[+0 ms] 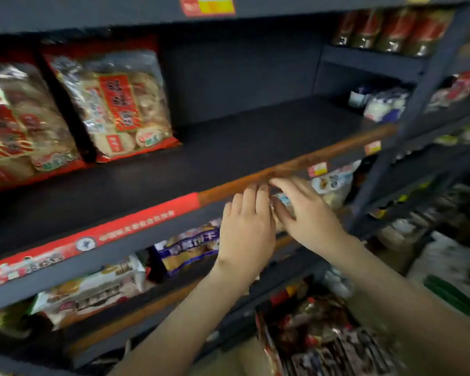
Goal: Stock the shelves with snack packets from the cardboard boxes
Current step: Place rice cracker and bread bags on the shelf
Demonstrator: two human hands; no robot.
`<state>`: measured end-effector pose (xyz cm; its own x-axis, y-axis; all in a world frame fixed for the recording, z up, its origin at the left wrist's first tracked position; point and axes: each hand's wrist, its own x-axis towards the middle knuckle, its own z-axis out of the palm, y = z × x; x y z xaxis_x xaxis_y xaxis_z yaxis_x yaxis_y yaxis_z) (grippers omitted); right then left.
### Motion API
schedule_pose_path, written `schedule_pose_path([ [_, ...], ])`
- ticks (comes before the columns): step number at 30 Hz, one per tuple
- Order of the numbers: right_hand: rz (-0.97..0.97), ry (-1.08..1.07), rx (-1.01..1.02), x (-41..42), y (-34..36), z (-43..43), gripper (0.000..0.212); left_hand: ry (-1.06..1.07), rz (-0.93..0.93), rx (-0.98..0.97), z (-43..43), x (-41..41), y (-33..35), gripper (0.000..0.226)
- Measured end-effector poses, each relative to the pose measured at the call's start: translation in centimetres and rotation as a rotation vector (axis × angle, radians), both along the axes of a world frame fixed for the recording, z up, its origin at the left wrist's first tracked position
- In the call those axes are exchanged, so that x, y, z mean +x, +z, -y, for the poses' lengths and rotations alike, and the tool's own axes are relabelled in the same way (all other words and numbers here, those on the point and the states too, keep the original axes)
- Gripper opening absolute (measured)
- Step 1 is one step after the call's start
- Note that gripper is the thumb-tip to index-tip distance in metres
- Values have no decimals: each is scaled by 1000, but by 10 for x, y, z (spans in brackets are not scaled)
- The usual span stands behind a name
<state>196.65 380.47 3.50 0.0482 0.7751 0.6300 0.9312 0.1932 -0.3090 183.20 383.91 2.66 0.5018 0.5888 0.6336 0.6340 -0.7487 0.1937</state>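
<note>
Dark grey metal shelf (255, 137), bare beside red-labelled cracker bags (114, 104). Small pale-blue snack packet (284, 202) at its front lip, pinched in fingers of right hand (310, 215), left hand (246, 229) flat alongside, fingers straight. Best lifted over the lip, then slid well back.

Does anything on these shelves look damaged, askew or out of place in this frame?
On the dark metal shelf, the red printed label strip covers only the left of the front edge; the rest is bare, rust-brown. The two clear red-trimmed cracker bags stand tilted. Nothing looks spilled.
</note>
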Motion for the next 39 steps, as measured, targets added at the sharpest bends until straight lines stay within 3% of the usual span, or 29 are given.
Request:
schedule_pose_path([
  [5, -153, -139, -163, 86, -95, 78, 31, -230, -150, -141, 46, 80, -102, 43],
  [9, -344, -262, -374, 134, -194, 131, 41, -303, -389, -475, 69, 116, -205, 45],
  [13, -373, -366, -543, 162, -310, 172, 32, -113, -645, -768, 72, 120, -323, 46],
  [17, -386, -369, -686, 159, -410, 198, 50, 90, -873, -814, 67, 99, -426, 56],
  [20, -363, -360, -710, 152, -491, 206, 52, 139, -985, -819, 55, 81, -505, 56],
  [24, -293, -267, -729, 132, -576, 199, 40, 185, -951, -974, 47, 83, -574, 41],
  [29, -317, -181, -790, 112, -633, 180, 50, 242, -810, -1012, 53, 89, -650, 56],
  [34, -347, -158, -889, 96, -665, 165, 55, 411, -642, -1128, 59, 95, -659, 38],
  [39, -371, -144, -900, 78, -661, 142, 75, 370, -542, -1191, 66, 101, -628, 31],
])
